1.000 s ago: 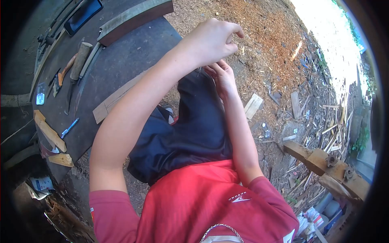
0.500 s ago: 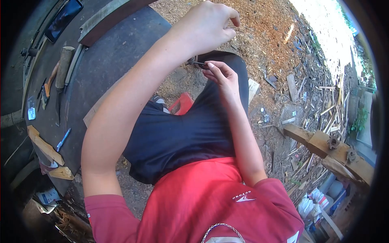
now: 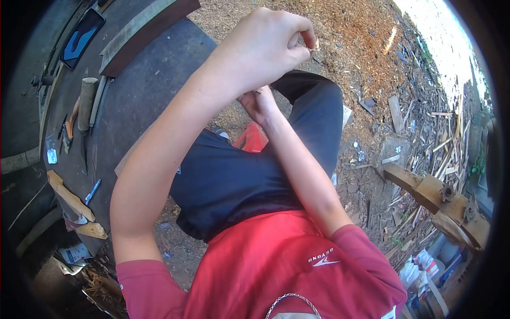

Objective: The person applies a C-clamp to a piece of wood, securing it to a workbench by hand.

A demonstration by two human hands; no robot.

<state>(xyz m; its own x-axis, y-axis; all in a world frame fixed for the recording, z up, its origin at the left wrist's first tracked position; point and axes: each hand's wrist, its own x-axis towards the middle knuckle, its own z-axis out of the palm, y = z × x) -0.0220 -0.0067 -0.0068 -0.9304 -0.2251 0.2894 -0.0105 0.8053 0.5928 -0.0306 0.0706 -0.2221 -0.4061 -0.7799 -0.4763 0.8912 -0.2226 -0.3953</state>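
Observation:
My left hand (image 3: 271, 45) is raised over the far edge of the work table, thumb and fingers curled together. A small pale bit (image 3: 317, 44) shows at its fingertips, too small to name. My right hand (image 3: 258, 104) is below and behind my left wrist, above my thighs, palm turned up and fingers partly hidden by the left forearm. A short end of a thin dark rod (image 3: 258, 92) shows at that hand; the rest of it is hidden.
On the dark table (image 3: 141, 64) lie a phone (image 3: 83, 38), a wooden-handled tool (image 3: 86, 106), a blue pen (image 3: 93, 192), a wood offcut (image 3: 69, 194) and a long wooden beam (image 3: 143, 32). Wood chips cover the ground. A timber piece with metal nuts (image 3: 435, 194) stands at right.
My right hand has moved left and toward me, with the thin dark rod, going partly behind my left wrist. The left hand stays curled, almost in place. The view has shifted slightly.

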